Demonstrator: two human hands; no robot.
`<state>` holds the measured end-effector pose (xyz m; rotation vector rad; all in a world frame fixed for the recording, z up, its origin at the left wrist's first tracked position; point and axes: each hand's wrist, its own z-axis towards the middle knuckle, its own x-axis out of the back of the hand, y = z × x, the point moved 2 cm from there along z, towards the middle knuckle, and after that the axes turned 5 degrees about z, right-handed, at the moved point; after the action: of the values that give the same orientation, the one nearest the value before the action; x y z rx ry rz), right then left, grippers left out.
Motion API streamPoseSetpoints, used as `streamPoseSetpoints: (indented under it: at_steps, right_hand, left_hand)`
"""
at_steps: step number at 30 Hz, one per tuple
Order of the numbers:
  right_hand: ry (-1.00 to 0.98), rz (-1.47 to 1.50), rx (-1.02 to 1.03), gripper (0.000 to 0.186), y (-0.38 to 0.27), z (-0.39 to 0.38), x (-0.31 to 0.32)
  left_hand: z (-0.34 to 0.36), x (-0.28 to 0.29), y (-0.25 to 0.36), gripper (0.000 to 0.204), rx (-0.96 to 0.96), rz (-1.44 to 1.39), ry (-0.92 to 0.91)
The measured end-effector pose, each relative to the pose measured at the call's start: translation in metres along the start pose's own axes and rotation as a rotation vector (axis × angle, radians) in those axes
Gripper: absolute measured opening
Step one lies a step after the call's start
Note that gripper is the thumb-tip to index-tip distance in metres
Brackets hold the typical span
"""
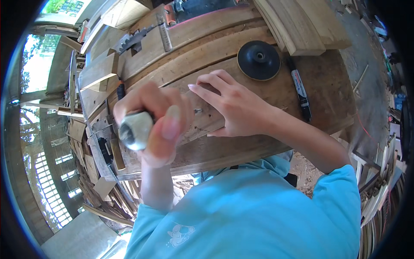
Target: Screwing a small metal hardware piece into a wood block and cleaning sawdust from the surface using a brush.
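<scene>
While my left hand [161, 125] is raised close to the camera above the tabletop [310, 86], its fingers are wrapped firmly around a round-ended object [140, 134], which sits inside the curl of my fist with its end pointing up at the camera, my thumb against its side. That end is smooth, pale and glossy, silvery white with a dark patch at its face and a dark edge behind; the rest is hidden by my fingers, and I cannot tell what kind of thing it is. My right hand [235, 105] is low over the tabletop, thumb and fingers parted, grasping nothing I can make out, with a small grey bit [198, 111] between them. Beyond it sits a black disc [258, 60], near a marker [299, 88].
</scene>
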<state>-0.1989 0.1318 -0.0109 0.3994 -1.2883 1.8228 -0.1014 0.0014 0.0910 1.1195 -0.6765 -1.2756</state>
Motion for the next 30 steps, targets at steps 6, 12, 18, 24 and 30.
streamPoseSetpoints:
  at_steps: [6, 12, 18, 24, 30]
  right_hand:
    - [0.015, -0.001, 0.022, 0.097, -0.001, -0.001, 0.000]
    - [0.033, 0.029, -0.011, 0.097, -0.001, -0.004, 0.000]
    - [0.036, 0.036, -0.001, 0.098, 0.000, -0.003, -0.003]
    - [0.002, 0.035, -0.040, 0.105, 0.000, -0.004, -0.002]
    - [0.003, 0.035, -0.044, 0.105, 0.001, -0.004, -0.003]
  left_hand:
    - [0.008, 0.009, -0.002, 0.034, 0.033, -0.016, -0.130]
    - [0.008, 0.001, -0.005, 0.031, 0.051, 0.105, -0.072]
    - [0.002, -0.004, -0.004, 0.030, -0.180, 0.367, 0.159]
    - [-0.028, -0.014, 0.010, 0.033, -0.232, 0.755, 0.507]
    - [-0.030, -0.025, 0.000, 0.024, -0.182, 0.414, 0.560]
